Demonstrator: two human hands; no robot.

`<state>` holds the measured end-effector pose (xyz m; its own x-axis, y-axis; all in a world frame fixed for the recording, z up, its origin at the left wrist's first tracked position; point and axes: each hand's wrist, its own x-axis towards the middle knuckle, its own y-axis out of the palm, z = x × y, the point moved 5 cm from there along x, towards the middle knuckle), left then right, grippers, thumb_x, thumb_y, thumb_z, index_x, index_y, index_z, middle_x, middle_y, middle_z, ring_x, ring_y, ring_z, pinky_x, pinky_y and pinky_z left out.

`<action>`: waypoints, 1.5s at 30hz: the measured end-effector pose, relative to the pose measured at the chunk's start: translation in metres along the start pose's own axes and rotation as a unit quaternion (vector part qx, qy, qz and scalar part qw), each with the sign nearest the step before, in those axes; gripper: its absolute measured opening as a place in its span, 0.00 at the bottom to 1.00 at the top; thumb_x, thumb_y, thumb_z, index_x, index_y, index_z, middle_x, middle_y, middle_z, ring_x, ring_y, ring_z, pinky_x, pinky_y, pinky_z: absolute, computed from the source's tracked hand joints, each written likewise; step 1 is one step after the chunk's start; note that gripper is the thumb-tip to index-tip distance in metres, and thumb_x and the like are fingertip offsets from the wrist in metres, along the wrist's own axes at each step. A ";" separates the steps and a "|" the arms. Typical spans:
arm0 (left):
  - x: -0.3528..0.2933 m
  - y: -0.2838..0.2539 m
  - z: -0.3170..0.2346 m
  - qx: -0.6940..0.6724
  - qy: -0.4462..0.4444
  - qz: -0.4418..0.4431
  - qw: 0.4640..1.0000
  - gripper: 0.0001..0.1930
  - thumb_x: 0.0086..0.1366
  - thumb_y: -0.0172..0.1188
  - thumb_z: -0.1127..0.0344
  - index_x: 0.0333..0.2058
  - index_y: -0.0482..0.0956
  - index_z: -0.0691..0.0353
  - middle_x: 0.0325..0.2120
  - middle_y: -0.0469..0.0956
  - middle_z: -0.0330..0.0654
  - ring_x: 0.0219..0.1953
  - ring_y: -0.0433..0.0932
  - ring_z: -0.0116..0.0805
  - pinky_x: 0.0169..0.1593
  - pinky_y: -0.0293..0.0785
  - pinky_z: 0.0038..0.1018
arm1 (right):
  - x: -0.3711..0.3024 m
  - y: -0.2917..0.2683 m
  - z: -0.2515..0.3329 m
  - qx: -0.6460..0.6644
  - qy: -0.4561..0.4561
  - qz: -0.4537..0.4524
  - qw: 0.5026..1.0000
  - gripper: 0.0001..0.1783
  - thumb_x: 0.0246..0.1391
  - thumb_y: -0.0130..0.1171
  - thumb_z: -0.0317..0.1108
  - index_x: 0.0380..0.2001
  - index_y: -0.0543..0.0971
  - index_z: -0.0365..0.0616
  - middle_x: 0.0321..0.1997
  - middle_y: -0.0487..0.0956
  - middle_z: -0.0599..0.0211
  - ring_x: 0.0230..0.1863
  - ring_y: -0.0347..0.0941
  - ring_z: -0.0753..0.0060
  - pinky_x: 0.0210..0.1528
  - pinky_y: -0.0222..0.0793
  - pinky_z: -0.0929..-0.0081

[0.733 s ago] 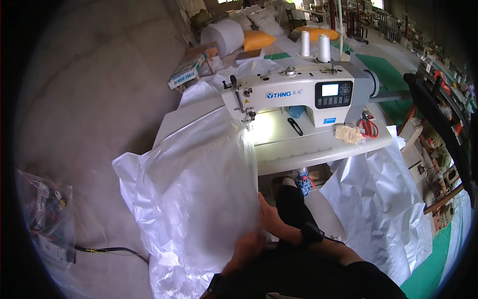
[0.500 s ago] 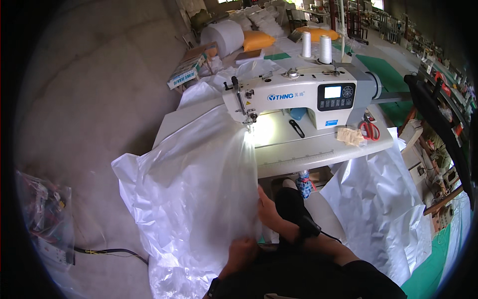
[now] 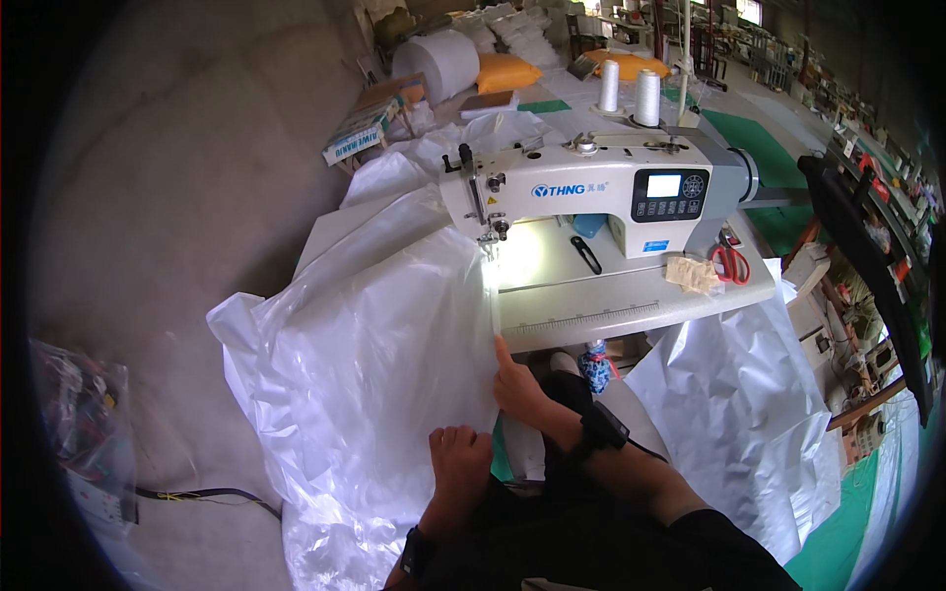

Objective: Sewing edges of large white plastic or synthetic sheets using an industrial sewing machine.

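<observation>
A large white, shiny plastic sheet [image 3: 365, 335] runs under the needle end of a white sewing machine [image 3: 562, 182] and hangs down in creases over the front of its table. My right hand [image 3: 519, 392] is closed on the sheet's right edge just below the table, index finger pointing up along the edge; its thumb is hidden. Lower and to the left, my left hand [image 3: 460, 458] rests against the sheet with curled fingers, seemingly gripping some of it. A bright lamp lights the needle area.
On the table [image 3: 591, 313] lie a black thread snipper [image 3: 585, 255], red-handled scissors [image 3: 730, 265] and beige scraps [image 3: 693, 275]. Two white thread cones [image 3: 646, 98] stand behind the machine. Another white sheet [image 3: 729, 404] hangs at the right. A dark cable [image 3: 212, 494] crosses the floor at the left.
My right hand has moved up and slightly left along the sheet's edge, closer to the table. My left hand has also risen and shifted left. The sheet's edge has swung slightly left.
</observation>
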<state>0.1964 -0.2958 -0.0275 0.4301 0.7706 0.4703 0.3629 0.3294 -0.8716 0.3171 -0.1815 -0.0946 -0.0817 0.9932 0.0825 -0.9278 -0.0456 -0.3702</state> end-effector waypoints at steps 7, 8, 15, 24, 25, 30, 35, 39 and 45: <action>0.036 0.019 0.011 0.018 0.038 -0.019 0.999 0.06 0.45 0.60 0.71 0.21 0.71 0.57 0.25 0.66 0.39 0.32 0.68 0.39 0.40 0.60 0.36 | 0.030 -0.018 0.025 -0.240 0.042 0.076 0.967 0.42 0.46 0.48 0.28 0.62 0.44 0.25 0.28 0.77 0.39 0.31 0.77 0.43 0.35 0.71 0.54; 0.042 0.019 0.011 0.018 0.044 -0.028 0.998 0.06 0.45 0.60 0.71 0.21 0.71 0.57 0.25 0.66 0.39 0.32 0.68 0.39 0.40 0.61 0.36 | 0.034 -0.020 0.025 -0.252 0.046 0.084 0.963 0.42 0.46 0.48 0.28 0.62 0.44 0.24 0.29 0.77 0.38 0.31 0.77 0.42 0.35 0.71 0.53; 0.077 0.029 0.021 0.007 0.038 -0.040 0.998 0.06 0.45 0.60 0.71 0.23 0.71 0.57 0.25 0.67 0.40 0.30 0.68 0.41 0.39 0.61 0.36 | 0.068 -0.028 0.022 -0.198 0.078 0.094 0.973 0.40 0.48 0.43 0.22 0.63 0.42 0.26 0.31 0.76 0.34 0.28 0.78 0.44 0.30 0.75 0.59; 0.095 0.021 0.037 -0.102 -0.034 0.032 0.994 0.08 0.52 0.59 0.71 0.33 0.75 0.59 0.34 0.74 0.42 0.37 0.73 0.44 0.46 0.65 0.38 | 0.059 -0.034 0.046 -0.113 0.166 0.159 0.966 0.40 0.48 0.43 0.20 0.63 0.39 0.24 0.27 0.78 0.42 0.21 0.78 0.58 0.19 0.74 0.64; 0.096 0.016 0.043 -0.085 -0.034 0.004 0.996 0.10 0.53 0.59 0.70 0.35 0.75 0.59 0.36 0.74 0.44 0.39 0.73 0.45 0.47 0.65 0.39 | 0.066 -0.033 0.034 -0.160 0.140 0.133 0.968 0.40 0.50 0.44 0.23 0.63 0.40 0.24 0.26 0.78 0.44 0.23 0.78 0.58 0.23 0.74 0.64; 0.099 -0.002 0.116 0.040 -0.089 -0.069 0.993 0.16 0.56 0.59 0.60 0.43 0.76 0.57 0.41 0.74 0.45 0.48 0.70 0.45 0.51 0.63 0.44 | 0.097 -0.031 0.034 -0.314 0.117 0.113 0.935 0.31 0.54 0.46 0.31 0.60 0.56 0.28 0.29 0.80 0.50 0.27 0.79 0.55 0.27 0.74 0.63; 0.099 0.022 0.222 0.134 -0.249 0.024 0.959 0.25 0.59 0.56 0.47 0.54 0.71 0.49 0.56 0.66 0.47 0.60 0.61 0.51 0.58 0.48 0.61 | 0.124 -0.041 0.042 -0.436 0.004 0.018 0.900 0.13 0.55 0.46 0.30 0.35 0.77 0.33 0.27 0.81 0.57 0.29 0.79 0.57 0.29 0.73 0.67; 0.112 0.023 0.267 0.108 -0.263 0.045 0.958 0.28 0.61 0.49 0.41 0.56 0.69 0.46 0.60 0.62 0.43 0.63 0.56 0.49 0.60 0.42 0.64 | 0.126 -0.042 0.033 -0.373 0.033 -0.011 0.927 0.16 0.53 0.48 0.35 0.41 0.75 0.37 0.34 0.80 0.50 0.36 0.78 0.50 0.36 0.72 0.59; 0.153 0.037 0.314 0.106 -0.248 0.108 0.957 0.31 0.61 0.44 0.35 0.59 0.65 0.43 0.63 0.57 0.41 0.66 0.51 0.46 0.61 0.40 0.63 | 0.030 -0.003 -0.052 -0.030 -0.031 0.051 0.998 0.27 0.53 0.58 0.50 0.42 0.69 0.34 0.33 0.80 0.53 0.37 0.78 0.51 0.41 0.71 0.57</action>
<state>0.0163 0.0053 -0.0315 0.0108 0.9800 0.1988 0.1107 0.1964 -0.9743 0.3359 -0.1463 -0.1392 -0.1986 0.9752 0.0979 -0.8899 -0.1376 -0.4349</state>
